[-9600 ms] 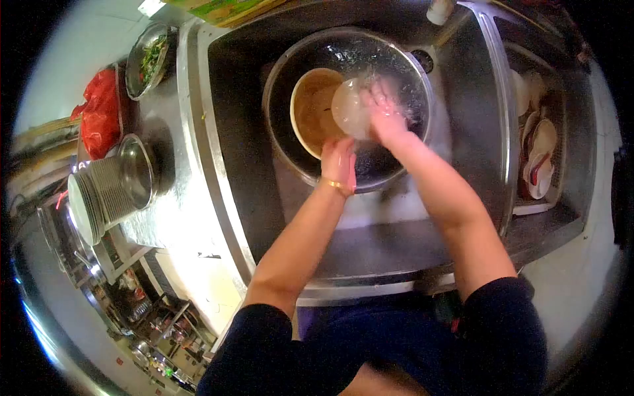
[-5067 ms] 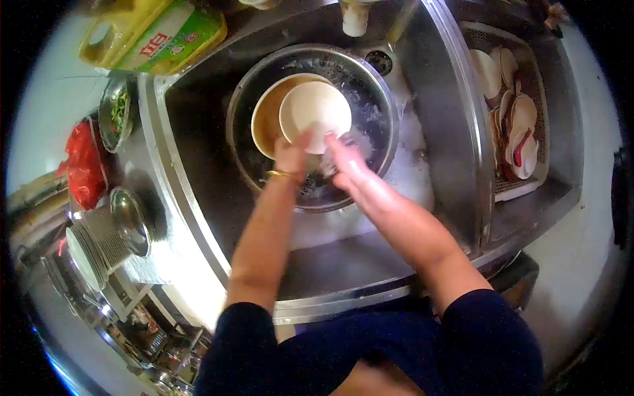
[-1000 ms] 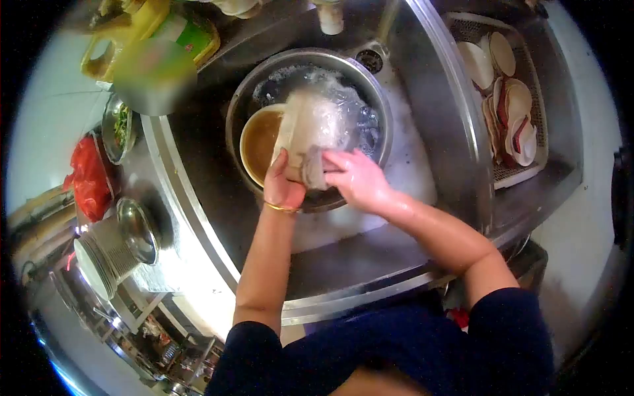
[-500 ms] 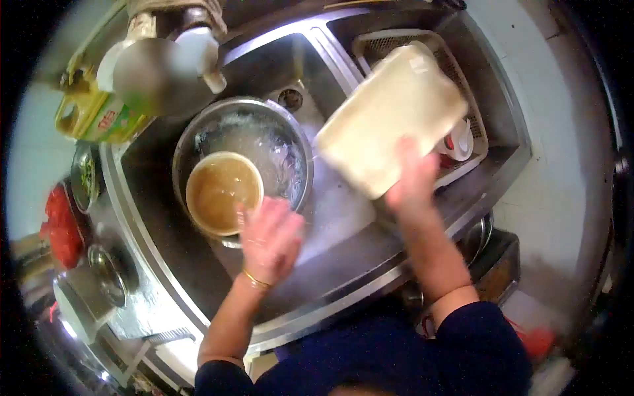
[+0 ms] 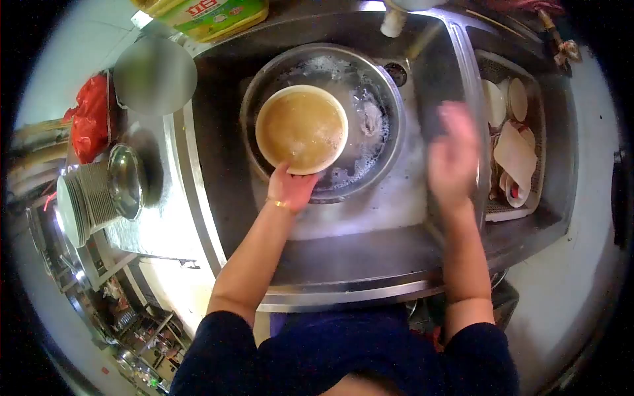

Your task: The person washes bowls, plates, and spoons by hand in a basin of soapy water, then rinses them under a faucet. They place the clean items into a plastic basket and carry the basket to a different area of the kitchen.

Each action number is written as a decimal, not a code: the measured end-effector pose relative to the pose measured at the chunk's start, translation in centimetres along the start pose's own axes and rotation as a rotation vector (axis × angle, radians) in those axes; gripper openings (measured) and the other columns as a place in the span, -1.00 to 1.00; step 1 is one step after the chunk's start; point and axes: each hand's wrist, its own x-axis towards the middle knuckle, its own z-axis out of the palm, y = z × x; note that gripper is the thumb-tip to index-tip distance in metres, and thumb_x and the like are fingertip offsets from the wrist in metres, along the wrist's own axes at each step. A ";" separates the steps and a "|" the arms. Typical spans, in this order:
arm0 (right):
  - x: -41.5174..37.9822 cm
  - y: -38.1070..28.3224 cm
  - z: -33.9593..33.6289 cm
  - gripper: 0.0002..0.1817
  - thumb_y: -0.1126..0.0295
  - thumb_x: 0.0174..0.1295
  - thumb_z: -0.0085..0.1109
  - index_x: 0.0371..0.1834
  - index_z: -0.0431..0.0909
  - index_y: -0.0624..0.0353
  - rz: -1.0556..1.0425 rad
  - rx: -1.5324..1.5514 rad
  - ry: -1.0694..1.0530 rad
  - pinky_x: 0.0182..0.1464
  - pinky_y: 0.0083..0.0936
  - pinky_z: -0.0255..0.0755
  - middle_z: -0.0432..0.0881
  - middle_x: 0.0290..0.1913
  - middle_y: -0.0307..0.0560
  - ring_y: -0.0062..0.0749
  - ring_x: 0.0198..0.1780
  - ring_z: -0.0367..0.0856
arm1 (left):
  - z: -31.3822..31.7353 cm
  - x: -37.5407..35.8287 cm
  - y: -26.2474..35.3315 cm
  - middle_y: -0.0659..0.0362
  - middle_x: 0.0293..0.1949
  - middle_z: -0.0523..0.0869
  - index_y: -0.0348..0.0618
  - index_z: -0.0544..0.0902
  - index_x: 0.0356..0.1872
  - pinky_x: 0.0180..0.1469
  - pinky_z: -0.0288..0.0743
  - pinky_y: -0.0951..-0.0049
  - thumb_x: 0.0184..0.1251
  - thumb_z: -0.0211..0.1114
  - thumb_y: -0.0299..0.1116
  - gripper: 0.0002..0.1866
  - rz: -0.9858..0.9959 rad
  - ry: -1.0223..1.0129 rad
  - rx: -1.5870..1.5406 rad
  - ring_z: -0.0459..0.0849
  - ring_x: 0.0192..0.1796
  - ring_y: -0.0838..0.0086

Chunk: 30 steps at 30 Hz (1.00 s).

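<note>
A round cream-coloured bowl (image 5: 302, 129) filled with cloudy brownish liquid sits at the left side of a large metal basin (image 5: 391, 146). My left hand (image 5: 292, 187) grips the bowl's near rim, fingers under the edge and thumb over it. Soapy water and foam show in the basin to the right of the bowl. My right hand (image 5: 454, 155) is raised over the divider side of the sink, blurred by motion, with nothing visible in it. To its right, a plastic basket (image 5: 536, 191) holds several pale dishes (image 5: 515, 157).
The metal sink (image 5: 396, 254) surrounds the basin, with a drain (image 5: 396, 74) behind it. A yellow oil jug (image 5: 218, 18) stands at the back left. On the left counter are a red bag (image 5: 90, 119), a metal bowl (image 5: 125, 181) and stacked plates (image 5: 86, 201).
The large cream-coloured tray-like piece is no longer in my right hand, which has moved over the sink. My left hand now grips the bowl's near rim. The view has shifted.
</note>
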 end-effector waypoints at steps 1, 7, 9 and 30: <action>0.0 -0.6 3.9 -0.65 0.65 -0.02 0.08 -0.11 0.61 0.21 -0.059 0.059 -0.206 0.23 -0.35 0.37 0.61 0.05 0.05 -0.09 0.15 0.52 | 0.1 2.0 -0.1 -0.03 0.21 0.44 -0.17 0.32 0.24 0.26 0.37 -0.03 0.33 0.12 -0.31 -0.52 0.041 -0.046 -0.016 0.46 0.21 0.05; -2.9 2.7 19.5 -0.69 0.42 0.05 0.18 -0.07 0.58 0.11 0.108 -0.489 -1.114 0.14 -0.23 0.45 0.57 0.11 -0.03 -0.01 0.07 0.57 | 2.2 5.3 1.1 0.01 0.14 0.50 -0.07 0.38 0.23 0.10 0.53 0.05 0.21 0.11 -0.56 -0.49 0.303 0.263 0.271 0.52 0.16 0.13; -1.6 3.5 19.5 -0.71 0.47 0.09 0.03 -0.11 0.59 0.14 0.433 -0.098 -0.963 0.09 -0.28 0.48 0.65 -0.08 0.06 -0.08 0.03 0.61 | 3.3 3.6 2.2 0.01 0.11 0.51 -0.09 0.38 0.22 0.08 0.53 0.11 0.17 0.08 -0.57 -0.48 0.485 0.371 0.582 0.53 0.13 0.15; -1.3 5.8 21.3 -0.45 0.19 0.06 0.21 0.18 0.44 0.03 -0.461 -0.055 -0.892 0.28 -0.21 0.31 0.42 0.27 0.00 -0.06 0.25 0.41 | 7.8 8.2 9.7 0.11 0.21 0.48 0.04 0.32 0.28 0.17 0.40 -0.07 0.11 0.21 0.18 -0.26 -0.050 -0.268 0.736 0.46 0.23 0.15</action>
